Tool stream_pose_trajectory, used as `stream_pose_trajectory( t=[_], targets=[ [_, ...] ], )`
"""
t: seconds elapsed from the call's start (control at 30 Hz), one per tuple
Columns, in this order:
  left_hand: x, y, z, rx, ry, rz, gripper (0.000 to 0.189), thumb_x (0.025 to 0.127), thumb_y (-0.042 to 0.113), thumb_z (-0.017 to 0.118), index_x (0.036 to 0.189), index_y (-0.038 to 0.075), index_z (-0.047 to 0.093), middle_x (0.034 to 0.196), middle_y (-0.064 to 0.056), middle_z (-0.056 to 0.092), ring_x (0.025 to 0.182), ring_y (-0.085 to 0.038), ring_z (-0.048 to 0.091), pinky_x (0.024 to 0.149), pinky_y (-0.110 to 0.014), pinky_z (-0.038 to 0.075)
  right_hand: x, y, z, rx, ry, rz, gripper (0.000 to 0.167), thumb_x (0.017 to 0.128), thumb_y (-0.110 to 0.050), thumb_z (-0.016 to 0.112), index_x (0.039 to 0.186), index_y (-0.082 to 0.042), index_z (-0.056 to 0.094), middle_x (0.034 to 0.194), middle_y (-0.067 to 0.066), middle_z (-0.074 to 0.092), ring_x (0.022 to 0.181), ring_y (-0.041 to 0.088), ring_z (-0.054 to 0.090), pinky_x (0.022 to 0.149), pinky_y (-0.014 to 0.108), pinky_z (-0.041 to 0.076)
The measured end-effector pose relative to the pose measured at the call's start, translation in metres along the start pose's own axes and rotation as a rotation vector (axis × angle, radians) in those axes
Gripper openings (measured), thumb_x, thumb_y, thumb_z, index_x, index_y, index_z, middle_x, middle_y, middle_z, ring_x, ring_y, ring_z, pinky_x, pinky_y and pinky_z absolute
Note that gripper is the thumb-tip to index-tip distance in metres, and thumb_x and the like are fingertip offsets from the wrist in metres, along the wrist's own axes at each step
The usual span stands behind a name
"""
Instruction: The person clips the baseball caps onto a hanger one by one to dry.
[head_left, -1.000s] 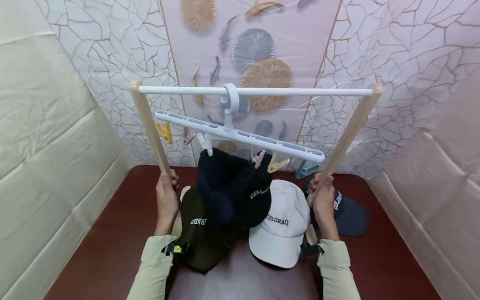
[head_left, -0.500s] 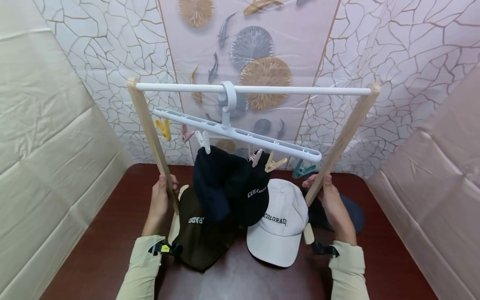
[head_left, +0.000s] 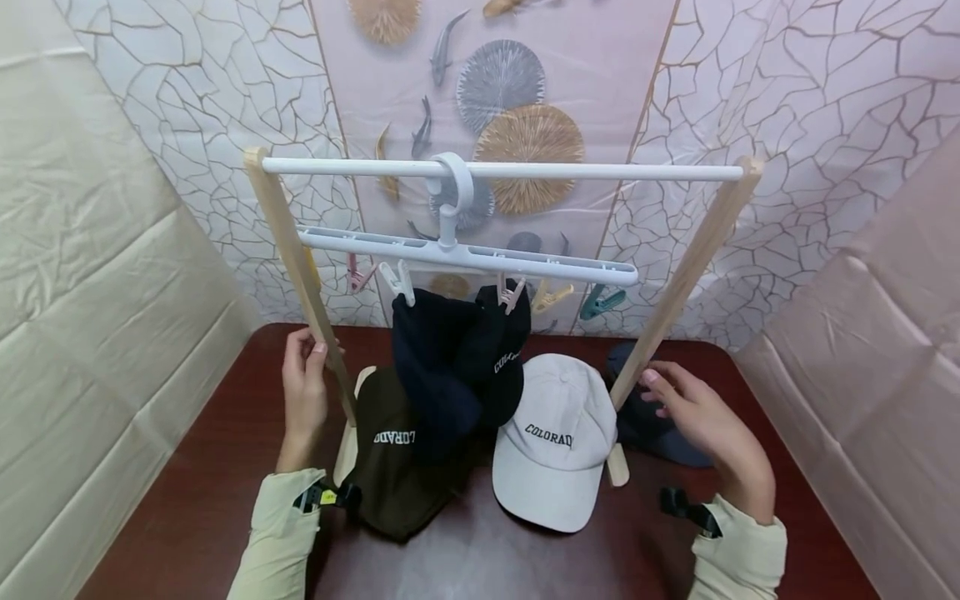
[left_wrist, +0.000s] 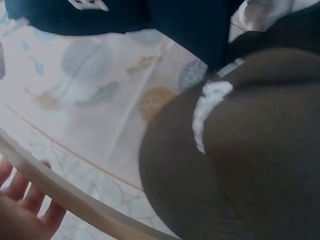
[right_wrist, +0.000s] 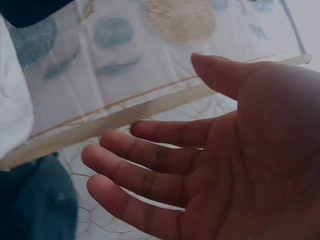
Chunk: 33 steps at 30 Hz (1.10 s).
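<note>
A white-barred drying rack with wooden posts stands on the table. By its left post (head_left: 300, 267) is my left hand (head_left: 303, 392), thumb in front, other fingers behind; in the left wrist view they lie loosely at the wood. My right hand (head_left: 708, 421) is just right of the right post (head_left: 682, 292), its fingers spread and loosely bent, with nothing in the palm. From the rack's white rod (head_left: 585, 172) hangs a white clip hanger (head_left: 525, 261). A dark navy cap (head_left: 438, 367) with white lettering dangles from a white clip (head_left: 397, 281) and a pale pink clip (head_left: 510, 295).
Under the hanger lie a dark brown cap (head_left: 405, 492) and a white cap (head_left: 555, 467). Behind the right post is a dark blue-grey cap (head_left: 652, 425). Several other clips hang on the bar, among them a teal clip (head_left: 602, 302). Fabric walls enclose the dark red table (head_left: 187, 517).
My right hand has let go of the right post and moved off to the right. The left hand's grip has loosened. The hanger bar, lower at its right end before, now hangs more level.
</note>
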<state>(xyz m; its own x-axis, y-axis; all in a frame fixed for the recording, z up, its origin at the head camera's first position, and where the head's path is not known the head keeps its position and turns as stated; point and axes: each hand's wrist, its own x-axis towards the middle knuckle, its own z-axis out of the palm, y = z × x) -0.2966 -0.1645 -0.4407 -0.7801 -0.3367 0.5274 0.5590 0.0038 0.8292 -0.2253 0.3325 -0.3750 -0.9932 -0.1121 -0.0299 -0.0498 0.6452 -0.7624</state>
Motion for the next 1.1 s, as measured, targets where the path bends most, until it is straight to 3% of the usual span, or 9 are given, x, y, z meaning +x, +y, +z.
stream_pose_trajectory(
  t=[0.13,0.27,0.37,0.43,0.53,0.7,0.87,0.97,1.1],
  targets=[
    [0.002,0.015,0.006,0.008,0.117,0.091,0.019,0.098,-0.002,0.059,0.117,0.002,0.058,0.103,0.0,0.058,0.092,-0.011,0.058,0.08,-0.02,0.045,-0.007,-0.009,-0.006,-0.065,0.026,-0.004,0.048,0.116,-0.032,0.041,0.132,0.009,0.059,0.111,0.018,0.072,0.104,0.029,0.069,0.082,0.031,0.057],
    [0.004,0.03,0.011,-0.038,0.207,0.19,0.02,0.094,-0.003,0.063,0.114,-0.004,0.059,0.103,-0.001,0.059,0.092,-0.014,0.058,0.082,-0.022,0.045,-0.013,-0.017,-0.007,-0.086,0.039,-0.032,0.042,0.115,-0.031,0.045,0.127,0.004,0.063,0.108,0.011,0.072,0.101,0.025,0.068,0.082,0.026,0.056],
    [0.004,0.041,0.014,0.013,0.229,0.264,0.015,0.095,0.0,0.062,0.104,-0.012,0.061,0.097,0.002,0.061,0.088,-0.012,0.058,0.081,-0.023,0.043,-0.014,-0.022,-0.007,-0.106,0.052,-0.049,0.041,0.115,-0.033,0.047,0.128,0.001,0.064,0.11,0.01,0.072,0.102,0.025,0.068,0.084,0.027,0.056],
    [0.002,0.047,0.016,0.079,0.211,0.295,0.02,0.097,0.004,0.062,0.098,-0.017,0.061,0.093,0.006,0.062,0.085,-0.009,0.057,0.079,-0.022,0.043,-0.015,-0.025,-0.006,-0.125,0.055,-0.053,0.04,0.115,-0.034,0.047,0.128,-0.001,0.065,0.109,0.01,0.072,0.103,0.026,0.068,0.085,0.031,0.056],
    [-0.003,0.054,0.019,0.148,0.131,0.311,0.023,0.1,0.005,0.062,0.091,-0.016,0.063,0.086,0.007,0.063,0.08,-0.006,0.058,0.075,-0.021,0.044,-0.017,-0.027,-0.004,-0.155,0.055,-0.048,0.041,0.114,-0.038,0.047,0.129,-0.004,0.065,0.111,0.01,0.073,0.105,0.029,0.069,0.089,0.039,0.055],
    [-0.011,0.067,0.024,0.159,-0.086,0.33,0.016,0.101,-0.003,0.06,0.088,-0.007,0.067,0.076,-0.004,0.063,0.07,-0.007,0.058,0.064,-0.019,0.045,-0.016,-0.031,0.0,-0.164,0.063,-0.048,0.045,0.113,-0.042,0.048,0.134,-0.005,0.063,0.123,0.016,0.072,0.12,0.038,0.065,0.097,0.058,0.05],
    [-0.018,0.079,0.026,0.197,-0.299,0.342,0.018,0.101,-0.005,0.06,0.09,0.003,0.072,0.075,-0.004,0.064,0.064,-0.006,0.056,0.058,-0.019,0.044,-0.014,-0.036,0.008,-0.17,0.089,-0.096,0.042,0.113,-0.04,0.05,0.136,-0.008,0.063,0.132,0.016,0.067,0.126,0.036,0.06,0.099,0.059,0.048],
    [-0.021,0.086,0.03,0.19,-0.376,0.368,0.018,0.099,-0.006,0.061,0.091,0.006,0.073,0.078,-0.003,0.066,0.069,-0.007,0.06,0.064,-0.019,0.048,-0.012,-0.04,0.014,-0.167,0.108,-0.135,0.04,0.113,-0.036,0.052,0.138,-0.007,0.062,0.136,0.017,0.064,0.126,0.037,0.06,0.099,0.06,0.049],
    [-0.028,0.092,0.035,0.162,-0.432,0.415,0.016,0.098,-0.004,0.064,0.094,0.008,0.074,0.081,-0.003,0.067,0.072,-0.008,0.06,0.067,-0.019,0.05,-0.007,-0.043,0.024,-0.162,0.134,-0.179,0.039,0.112,-0.03,0.056,0.14,-0.003,0.06,0.142,0.022,0.058,0.126,0.041,0.058,0.099,0.063,0.047]
  ],
)
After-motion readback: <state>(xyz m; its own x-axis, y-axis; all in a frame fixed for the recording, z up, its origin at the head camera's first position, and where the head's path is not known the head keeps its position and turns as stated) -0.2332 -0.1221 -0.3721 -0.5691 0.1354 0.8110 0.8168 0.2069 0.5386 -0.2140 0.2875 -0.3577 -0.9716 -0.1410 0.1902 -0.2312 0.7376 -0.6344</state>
